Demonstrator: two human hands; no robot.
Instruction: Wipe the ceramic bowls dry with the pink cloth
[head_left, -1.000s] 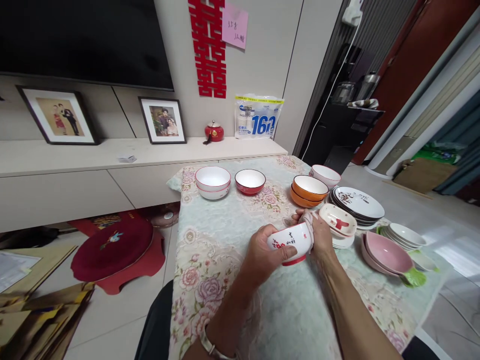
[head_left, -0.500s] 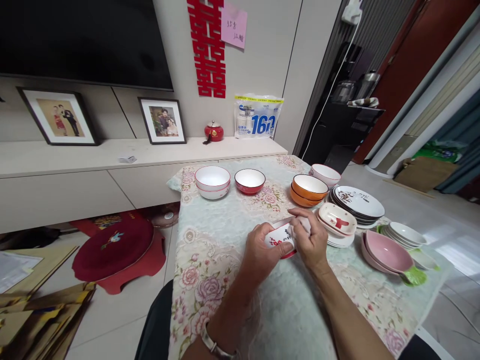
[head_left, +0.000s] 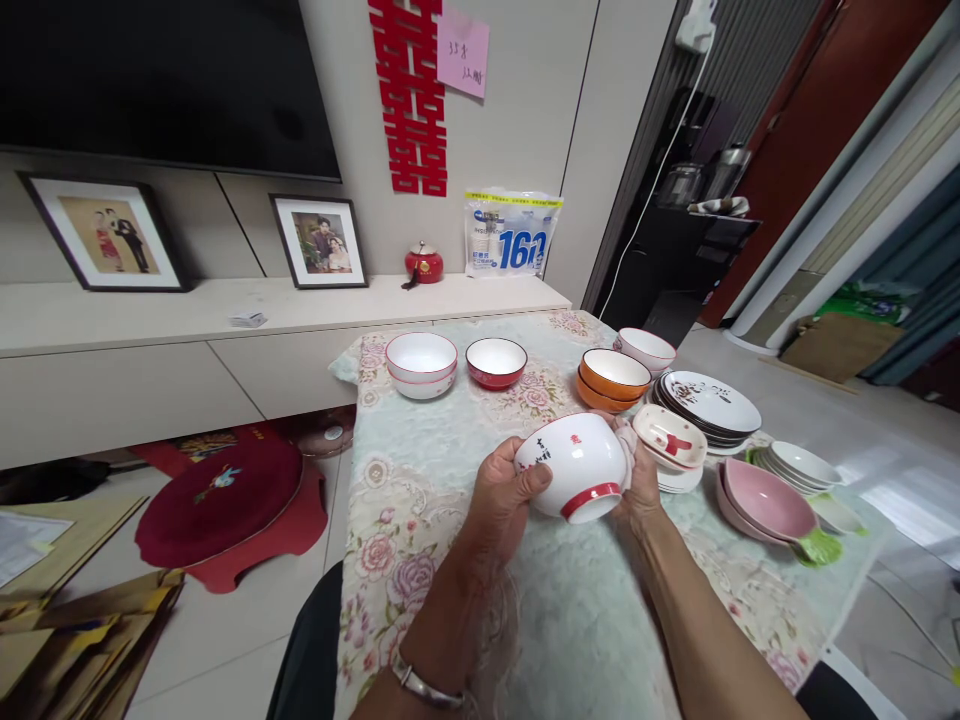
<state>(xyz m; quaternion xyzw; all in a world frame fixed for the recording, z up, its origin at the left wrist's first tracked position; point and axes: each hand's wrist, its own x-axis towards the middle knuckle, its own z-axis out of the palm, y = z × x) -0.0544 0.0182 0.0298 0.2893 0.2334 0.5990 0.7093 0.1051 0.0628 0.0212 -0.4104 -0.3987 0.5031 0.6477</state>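
Above the near part of the table I hold a white bowl (head_left: pixel 574 462) tilted on its side, its red-ringed foot toward me and dark lettering on its wall. My left hand (head_left: pixel 504 495) grips its left side, thumb on the outer wall. At the right side, my right hand (head_left: pixel 639 480) is closed on a wadded white cloth (head_left: pixel 624 448) pressed to the bowl near the rim; most of its fingers are hidden behind the bowl. Just right of that hand sits a stack of cream dishes with a red motif (head_left: pixel 670 432).
Two stacked white bowls (head_left: pixel 421 362) and a red bowl (head_left: pixel 496 362) stand at the back. To the right are orange bowls (head_left: pixel 613 375), dark-edged plates (head_left: pixel 712 400), pink bowls (head_left: pixel 769 500) and green-white bowls (head_left: pixel 806 463). A red stool (head_left: pixel 232 520) is at left.
The bowl has turned so its outer wall and foot face me. My right hand moved from the bowl's front to its right side with the cloth. The view shifted slightly.
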